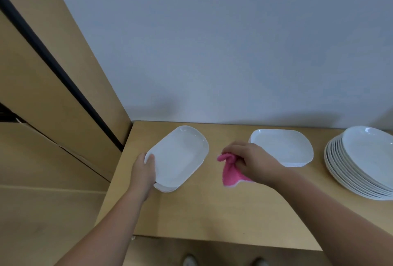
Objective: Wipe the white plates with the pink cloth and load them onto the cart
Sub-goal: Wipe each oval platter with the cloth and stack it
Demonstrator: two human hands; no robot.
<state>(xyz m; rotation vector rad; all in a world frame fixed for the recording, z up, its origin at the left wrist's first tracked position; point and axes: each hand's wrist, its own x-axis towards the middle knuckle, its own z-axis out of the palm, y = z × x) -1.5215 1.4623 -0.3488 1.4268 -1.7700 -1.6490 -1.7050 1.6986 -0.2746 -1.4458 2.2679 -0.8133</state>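
Fluffy pink cloth (230, 173), glossy rounded-oblong plates (180, 157)

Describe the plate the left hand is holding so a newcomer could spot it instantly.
On the tan wooden counter, three groups of white plates sit along the grey wall. The white rectangular plate tops the leftmost short stack, nearest the wooden panel. Unlike the others, it lies diagonally, with the left hand gripping its near corner.

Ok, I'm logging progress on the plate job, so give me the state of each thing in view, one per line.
left hand: gripping the near edge of the left plate.
left plate: top of a small stack, tilted up.
right hand: closed on the pink cloth.
pink cloth: bunched, hanging over the counter.
middle plates: stacked flat, untouched.
right stack: many plates, fanned, untouched.
counter: bearing all three stacks.
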